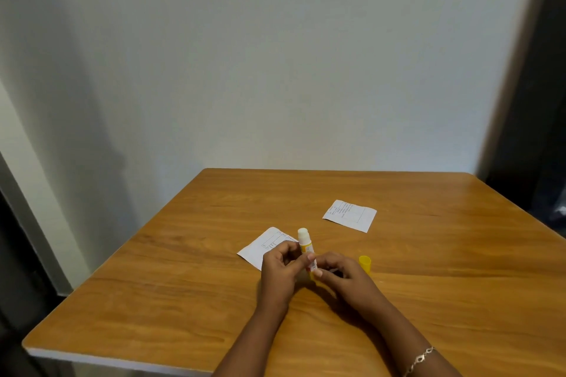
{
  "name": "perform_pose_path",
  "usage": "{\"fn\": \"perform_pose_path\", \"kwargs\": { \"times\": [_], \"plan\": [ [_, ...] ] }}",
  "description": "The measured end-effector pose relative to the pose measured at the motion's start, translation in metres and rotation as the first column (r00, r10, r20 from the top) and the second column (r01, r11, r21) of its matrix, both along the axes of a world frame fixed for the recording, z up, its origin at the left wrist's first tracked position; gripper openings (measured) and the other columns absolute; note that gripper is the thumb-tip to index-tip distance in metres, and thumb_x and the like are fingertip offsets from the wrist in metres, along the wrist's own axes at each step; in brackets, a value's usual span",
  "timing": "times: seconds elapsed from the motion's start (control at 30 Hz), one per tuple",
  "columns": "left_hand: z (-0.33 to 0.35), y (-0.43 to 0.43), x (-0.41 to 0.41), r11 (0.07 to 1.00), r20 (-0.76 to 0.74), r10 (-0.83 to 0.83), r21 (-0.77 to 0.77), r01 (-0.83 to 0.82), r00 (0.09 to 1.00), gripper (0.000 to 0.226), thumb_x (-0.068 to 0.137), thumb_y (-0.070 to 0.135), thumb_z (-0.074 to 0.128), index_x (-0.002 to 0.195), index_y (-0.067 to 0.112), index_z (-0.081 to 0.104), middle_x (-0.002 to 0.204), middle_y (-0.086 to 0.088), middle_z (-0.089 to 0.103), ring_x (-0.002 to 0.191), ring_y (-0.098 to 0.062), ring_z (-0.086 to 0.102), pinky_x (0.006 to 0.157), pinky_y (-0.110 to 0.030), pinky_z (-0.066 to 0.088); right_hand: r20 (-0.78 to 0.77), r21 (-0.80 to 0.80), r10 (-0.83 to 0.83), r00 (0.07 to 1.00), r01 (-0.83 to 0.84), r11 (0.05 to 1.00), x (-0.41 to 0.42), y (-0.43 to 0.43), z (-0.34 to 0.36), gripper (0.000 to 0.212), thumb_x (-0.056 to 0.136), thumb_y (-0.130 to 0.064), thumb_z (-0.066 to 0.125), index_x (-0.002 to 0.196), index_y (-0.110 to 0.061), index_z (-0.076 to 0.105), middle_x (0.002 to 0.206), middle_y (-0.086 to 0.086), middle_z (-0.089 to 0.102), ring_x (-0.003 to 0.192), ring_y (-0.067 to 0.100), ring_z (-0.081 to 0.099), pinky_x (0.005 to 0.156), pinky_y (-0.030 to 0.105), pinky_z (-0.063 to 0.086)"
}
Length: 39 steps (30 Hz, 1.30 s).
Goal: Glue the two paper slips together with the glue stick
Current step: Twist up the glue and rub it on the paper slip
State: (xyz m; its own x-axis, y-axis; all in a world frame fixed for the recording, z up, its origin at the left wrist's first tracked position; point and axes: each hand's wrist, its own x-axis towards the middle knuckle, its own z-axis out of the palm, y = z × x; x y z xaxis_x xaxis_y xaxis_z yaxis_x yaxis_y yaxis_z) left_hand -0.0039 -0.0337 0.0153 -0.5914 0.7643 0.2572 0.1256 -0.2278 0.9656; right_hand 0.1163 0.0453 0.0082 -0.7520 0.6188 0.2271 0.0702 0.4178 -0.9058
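On the desk (183, 300): one paper slip (263, 246) at centre, a second slip (349, 215) farther off to the right. Cap (365, 263) right of both hands; glue stick (306, 243) upright between them, just right of the near slip.

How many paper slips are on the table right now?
2. One paper slip lies just beyond the left hand, partly hidden by it. The other slip lies further back to the right, apart from everything. None appears hidden elsewhere.

Smooth wood-grain table (183, 285), matt paper slips (350, 215), plastic cap (365, 263).
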Motion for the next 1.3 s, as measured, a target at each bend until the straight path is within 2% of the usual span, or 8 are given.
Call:
{"fn": "perform_pose_path", "kwargs": {
  "times": [0.1,0.2,0.37,0.6,0.87,0.97,1.1,1.3],
  "plan": [
    [0.0015,-0.0007,0.0007,0.999,-0.011,0.028,-0.026,-0.028,1.000,0.011,0.072,0.007,0.074,0.074,0.006,0.064,0.068,-0.001,0.064,0.062,-0.006,0.058,0.064,-0.030,0.049,0.061,0.117,-0.083,0.995,0.075,0.990,-0.0044,-0.0022,-0.0047,0.038,0.066,-0.040,0.074,0.095,-0.019,0.063,0.092,0.007,0.064,0.080,0.018,0.057,0.071,0.030,0.046],
    [0.0036,-0.0009,0.0041,0.999,0.004,0.025,-0.042,-0.025,1.000,0.016,0.071,0.004,0.074,0.067,0.012,0.060,0.059,0.010,0.062,0.056,0.001,0.057,0.060,-0.025,0.048,0.046,0.140,-0.152,0.987,0.144,0.980,-0.0073,-0.0020,-0.0070,0.032,0.069,-0.028,0.076,0.087,-0.008,0.057,0.082,0.005,0.062,0.071,0.012,0.050,0.064,0.026,0.040],
    [0.0032,-0.0017,0.0041,0.999,-0.001,-0.025,-0.026,0.025,1.000,0.010,0.074,0.005,0.071,0.073,0.013,0.066,0.072,-0.005,0.066,0.069,-0.014,0.060,0.066,-0.030,0.051,0.053,0.077,-0.059,0.997,0.055,0.996,-0.0032,0.0008,-0.0062,0.018,0.076,-0.028,0.064,0.088,-0.015,0.064,0.089,0.010,0.066,0.084,0.027,0.060,0.077,0.039,0.049],
    [0.0038,-0.0004,0.0029,1.000,0.015,0.019,-0.001,-0.019,1.000,0.010,0.073,0.002,0.072,0.072,0.009,0.065,0.065,0.002,0.064,0.062,-0.006,0.059,0.061,-0.024,0.050,0.036,0.065,-0.079,0.996,0.077,0.995,-0.0037,0.0014,-0.0059,0.042,0.063,-0.044,0.073,0.093,-0.017,0.062,0.092,0.008,0.065,0.080,0.019,0.059,0.072,0.031,0.048],
    [0.0010,0.0026,0.0035,0.999,0.026,-0.047,-0.004,0.047,0.999,0.008,0.078,0.004,0.068,0.075,0.012,0.068,0.068,-0.001,0.067,0.066,-0.012,0.060,0.064,-0.026,0.049,0.052,0.008,-0.036,0.998,0.035,0.999,-0.0014,0.0043,-0.0061,0.009,0.081,-0.015,0.065,0.089,-0.011,0.064,0.092,0.015,0.066,0.082,0.021,0.061,0.073,0.028,0.050],
    [0.0009,0.0022,0.0034,0.998,0.037,-0.059,0.001,0.059,0.998,0.008,0.081,0.005,0.065,0.077,0.011,0.068,0.063,0.006,0.068,0.064,-0.006,0.060,0.061,-0.020,0.048,-0.009,-0.117,0.020,1.000,-0.021,0.993,0.0012,0.0036,-0.0022,0.014,0.084,-0.015,0.060,0.094,-0.009,0.067,0.095,0.014,0.067,0.084,0.019,0.061,0.076,0.026,0.050],
    [-0.0004,0.0027,0.0027,1.000,0.071,-0.022,-0.002,0.022,0.997,0.009,0.079,0.008,0.067,0.087,0.009,0.070,0.083,-0.009,0.072,0.082,-0.023,0.067,0.075,-0.037,0.055,0.009,-0.072,-0.020,1.000,0.021,0.997,-0.0012,0.0021,-0.0020,0.035,0.066,-0.037,0.073,0.095,-0.018,0.065,0.091,0.005,0.068,0.081,0.020,0.062,0.075,0.030,0.050],
    [0.0007,0.0013,0.0051,0.999,0.077,-0.052,-0.002,0.052,0.996,0.011,0.081,0.003,0.064,0.082,0.013,0.069,0.078,-0.008,0.071,0.075,-0.018,0.065,0.071,-0.032,0.053,0.040,-0.045,-0.089,0.995,0.091,0.995,-0.0026,0.0025,-0.0026,0.018,0.076,-0.018,0.071,0.087,-0.008,0.061,0.085,0.015,0.067,0.076,0.020,0.061,0.075,0.043,0.052]
  ]
}}
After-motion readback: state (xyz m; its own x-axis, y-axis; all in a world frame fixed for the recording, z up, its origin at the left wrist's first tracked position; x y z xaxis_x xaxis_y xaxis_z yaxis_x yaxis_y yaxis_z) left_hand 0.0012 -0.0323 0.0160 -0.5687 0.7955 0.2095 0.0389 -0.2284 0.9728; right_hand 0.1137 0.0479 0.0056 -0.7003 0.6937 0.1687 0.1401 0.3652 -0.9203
